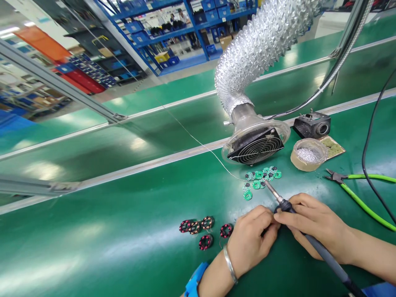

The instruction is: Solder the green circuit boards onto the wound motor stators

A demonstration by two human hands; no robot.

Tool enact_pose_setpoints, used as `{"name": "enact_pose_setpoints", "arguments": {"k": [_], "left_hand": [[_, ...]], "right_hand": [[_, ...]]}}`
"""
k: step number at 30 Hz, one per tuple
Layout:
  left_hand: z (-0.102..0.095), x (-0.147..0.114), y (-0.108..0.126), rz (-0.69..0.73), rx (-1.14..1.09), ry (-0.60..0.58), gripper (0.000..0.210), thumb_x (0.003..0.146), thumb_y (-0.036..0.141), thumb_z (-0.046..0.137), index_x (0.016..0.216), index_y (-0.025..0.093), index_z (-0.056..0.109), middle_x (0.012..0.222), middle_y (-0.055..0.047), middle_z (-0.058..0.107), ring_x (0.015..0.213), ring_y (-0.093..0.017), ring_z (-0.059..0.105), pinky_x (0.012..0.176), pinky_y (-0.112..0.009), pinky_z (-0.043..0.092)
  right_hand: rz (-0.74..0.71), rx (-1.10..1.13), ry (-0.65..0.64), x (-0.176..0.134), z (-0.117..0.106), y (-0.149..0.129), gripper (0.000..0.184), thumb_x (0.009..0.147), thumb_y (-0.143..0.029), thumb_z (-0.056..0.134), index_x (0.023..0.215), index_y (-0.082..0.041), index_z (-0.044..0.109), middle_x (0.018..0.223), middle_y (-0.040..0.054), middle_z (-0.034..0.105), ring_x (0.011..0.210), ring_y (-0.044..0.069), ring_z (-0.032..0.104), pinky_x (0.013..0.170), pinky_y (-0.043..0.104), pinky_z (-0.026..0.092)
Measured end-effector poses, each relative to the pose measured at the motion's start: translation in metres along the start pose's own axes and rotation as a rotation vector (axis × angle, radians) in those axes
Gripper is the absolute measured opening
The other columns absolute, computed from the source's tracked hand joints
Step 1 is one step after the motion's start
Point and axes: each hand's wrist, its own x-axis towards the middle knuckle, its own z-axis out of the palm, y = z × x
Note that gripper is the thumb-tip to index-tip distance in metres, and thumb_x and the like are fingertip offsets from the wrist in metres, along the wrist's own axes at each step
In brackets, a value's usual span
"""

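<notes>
My right hand (318, 225) is closed round a soldering iron (324, 252), its metal tip pointing up and left toward several small green circuit boards (256, 185). My left hand (252, 233) is closed, fingertips pinched together and meeting the right hand's fingers under the iron. Whatever lies between those fingertips is mostly hidden; only a dark edge shows. Left of my left hand lie several small ring-shaped wound coils with black, pink and orange parts, one coil (226, 230) close to the wrist and another coil (205, 242) further left.
A fume extractor (256, 148) on a silver flexible duct (247, 57) hangs beyond the boards. At the right are a round tub of metal shavings (309, 154), a black iron stand (312, 124), green-handled cutters (355, 194) and a black cable (366, 140). A thin wire (201, 142) crosses the bench.
</notes>
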Motion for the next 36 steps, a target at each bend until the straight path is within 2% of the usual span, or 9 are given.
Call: {"name": "enact_pose_setpoints", "arguments": {"k": [3, 6, 9, 15, 17, 21, 26, 32, 36], "left_hand": [[0.000, 0.000, 0.002, -0.016, 0.012, 0.002, 0.015, 0.087, 0.011, 0.049, 0.079, 0.018, 0.060, 0.074, -0.004, 0.062, 0.069, -0.015, 0.059, 0.064, -0.023, 0.050], [0.000, -0.001, 0.007, -0.050, -0.018, 0.021, 0.010, 0.084, 0.011, 0.056, 0.085, 0.018, 0.063, 0.077, -0.003, 0.064, 0.071, -0.015, 0.060, 0.065, -0.023, 0.050], [0.002, -0.001, 0.013, -0.112, -0.096, 0.059, 0.009, 0.082, 0.012, 0.060, 0.086, 0.018, 0.065, 0.079, -0.003, 0.065, 0.070, -0.014, 0.060, 0.065, -0.022, 0.050], [0.012, 0.004, 0.017, -0.438, -0.272, 0.063, 0.012, 0.081, 0.014, 0.058, 0.070, 0.016, 0.061, 0.068, 0.001, 0.055, 0.052, -0.007, 0.047, 0.049, -0.018, 0.040], [0.014, 0.005, 0.017, -0.503, -0.318, 0.069, 0.014, 0.080, 0.016, 0.058, 0.067, 0.016, 0.058, 0.065, 0.002, 0.052, 0.050, -0.007, 0.043, 0.047, -0.018, 0.038], [0.013, 0.008, 0.016, -0.598, -0.460, 0.003, 0.014, 0.081, 0.023, 0.058, 0.068, 0.017, 0.056, 0.057, 0.004, 0.050, 0.046, -0.007, 0.043, 0.042, -0.017, 0.036], [0.009, 0.010, 0.016, -0.720, -0.585, -0.071, 0.014, 0.078, 0.027, 0.060, 0.071, 0.016, 0.056, 0.054, 0.005, 0.051, 0.044, -0.007, 0.041, 0.040, -0.017, 0.035], [0.007, 0.014, 0.015, -0.831, -0.667, -0.108, 0.018, 0.076, 0.030, 0.065, 0.072, 0.015, 0.056, 0.055, 0.004, 0.053, 0.045, -0.007, 0.044, 0.041, -0.016, 0.039], [0.006, 0.012, 0.014, -0.824, -0.691, -0.108, 0.016, 0.078, 0.029, 0.062, 0.076, 0.014, 0.057, 0.057, 0.003, 0.055, 0.049, -0.008, 0.050, 0.045, -0.016, 0.043]], "right_hand": [[-0.021, -0.061, -0.022, -0.002, 0.001, 0.000, 0.044, 0.092, -0.011, 0.045, 0.136, -0.016, 0.044, 0.087, 0.0067, 0.060, 0.088, 0.022, 0.054, 0.080, 0.041, 0.050], [0.055, -0.078, 0.011, 0.003, -0.001, -0.002, 0.037, 0.091, -0.010, 0.046, 0.127, -0.017, 0.052, 0.081, 0.0051, 0.058, 0.083, 0.020, 0.054, 0.074, 0.036, 0.051], [0.096, -0.004, 0.054, 0.008, -0.004, -0.004, 0.032, 0.091, -0.010, 0.045, 0.120, -0.017, 0.055, 0.080, 0.0043, 0.057, 0.078, 0.017, 0.053, 0.070, 0.031, 0.050], [0.130, 0.164, 0.055, 0.009, -0.007, 0.001, 0.033, 0.090, -0.008, 0.048, 0.121, -0.018, 0.051, 0.085, 0.0038, 0.061, 0.079, 0.017, 0.053, 0.071, 0.031, 0.048], [0.122, 0.211, 0.046, 0.008, -0.005, 0.004, 0.034, 0.090, -0.008, 0.048, 0.122, -0.019, 0.051, 0.087, 0.0038, 0.062, 0.079, 0.017, 0.053, 0.073, 0.031, 0.047], [0.125, 0.279, 0.011, 0.005, -0.004, 0.008, 0.030, 0.093, -0.013, 0.049, 0.122, -0.020, 0.052, 0.088, 0.0037, 0.063, 0.081, 0.015, 0.055, 0.073, 0.028, 0.048], [0.163, 0.312, 0.046, 0.003, -0.002, 0.010, 0.031, 0.093, -0.014, 0.053, 0.123, -0.020, 0.051, 0.087, 0.0028, 0.062, 0.079, 0.014, 0.055, 0.069, 0.025, 0.048], [0.046, 0.261, 0.071, 0.003, 0.000, 0.012, 0.038, 0.091, -0.007, 0.051, 0.126, -0.022, 0.050, 0.097, 0.0045, 0.066, 0.084, 0.016, 0.056, 0.075, 0.031, 0.048], [-0.004, 0.213, 0.094, 0.000, 0.000, 0.013, 0.039, 0.090, -0.005, 0.054, 0.125, -0.021, 0.051, 0.090, 0.0032, 0.067, 0.078, 0.015, 0.054, 0.075, 0.032, 0.048]]}}
